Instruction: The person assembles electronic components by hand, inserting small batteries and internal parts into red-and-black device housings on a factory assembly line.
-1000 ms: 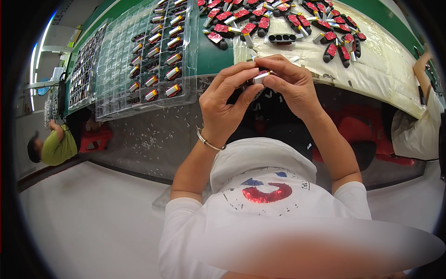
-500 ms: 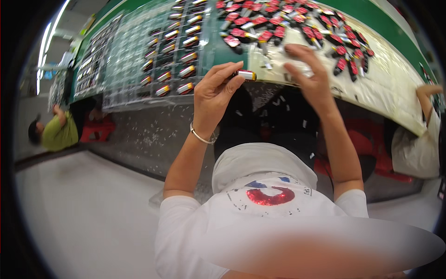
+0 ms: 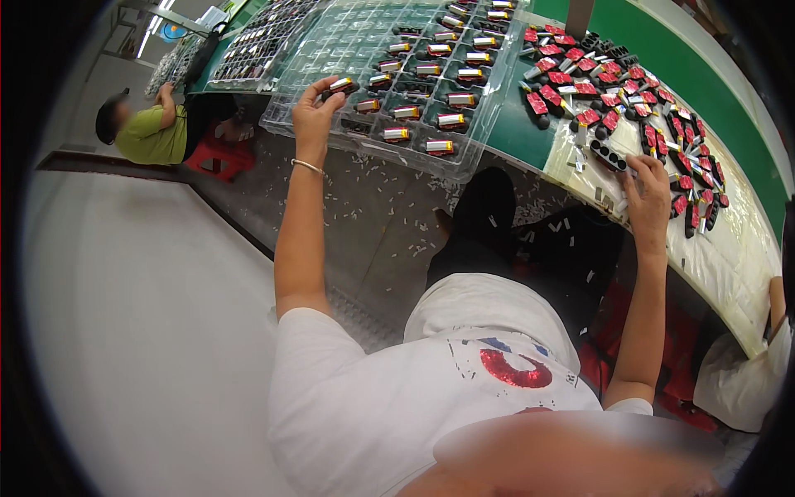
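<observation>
- 2 bare hands in view, well apart: left hand [image 3: 312, 123] at the see-through tray [image 3: 341, 40], right hand [image 3: 649, 195] at the pale sheet [image 3: 730, 258].
- Left grip: narrow, thumb and fingertips pinching 1 silver-and-black piece [image 3: 340, 84].
- Piece sits at the far end of the left hand; long axis roughly crosswise to the forearm, right end tipped slightly farther from the person.
- Key relation: piece shows against the tray's compartments; height over them cannot be told. Loaded compartments lie mostly right of the left grip, the closest just beside it and slightly toward the person. Seated pieces [image 3: 450, 120] run much the same crosswise way. Left hand is by far the nearer of the 2 to the tray.
- Right grip: thumb and fingers part-bent at the near end of 1 loose black block [image 3: 608, 155]; cannot tell whether they pinch it.
- Block's long axis slants from the right grip leftward and away from the person.
- Red-faced pieces [image 3: 586, 88] lie heaped beyond the right grip, at mixed angles.
</observation>
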### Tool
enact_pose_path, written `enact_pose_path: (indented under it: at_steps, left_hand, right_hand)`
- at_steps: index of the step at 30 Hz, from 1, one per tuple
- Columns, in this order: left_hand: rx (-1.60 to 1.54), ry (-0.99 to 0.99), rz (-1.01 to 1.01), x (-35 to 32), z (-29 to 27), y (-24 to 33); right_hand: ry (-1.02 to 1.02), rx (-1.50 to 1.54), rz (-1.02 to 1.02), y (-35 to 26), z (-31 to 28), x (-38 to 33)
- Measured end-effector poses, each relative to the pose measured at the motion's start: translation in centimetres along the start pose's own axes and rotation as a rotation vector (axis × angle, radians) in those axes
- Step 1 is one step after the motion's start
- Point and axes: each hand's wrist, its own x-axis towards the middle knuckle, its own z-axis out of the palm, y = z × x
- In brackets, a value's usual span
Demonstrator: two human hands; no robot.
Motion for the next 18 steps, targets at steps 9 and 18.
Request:
enact_pose_path:
  at_steps: [9, 18]
  left_hand:
    - [0.792, -0.165, 0.248, 3.0, -2.9, 2.1]
    - [1.056, -0.304, 0.457, 2.5, -3.8, 2.0]
  right_hand:
    - [-0.152, 0.038, 0.172, 0.0, -0.6, 0.5]
    - [0.040, 0.399, 0.304, 0.5, 0.4, 0.5]
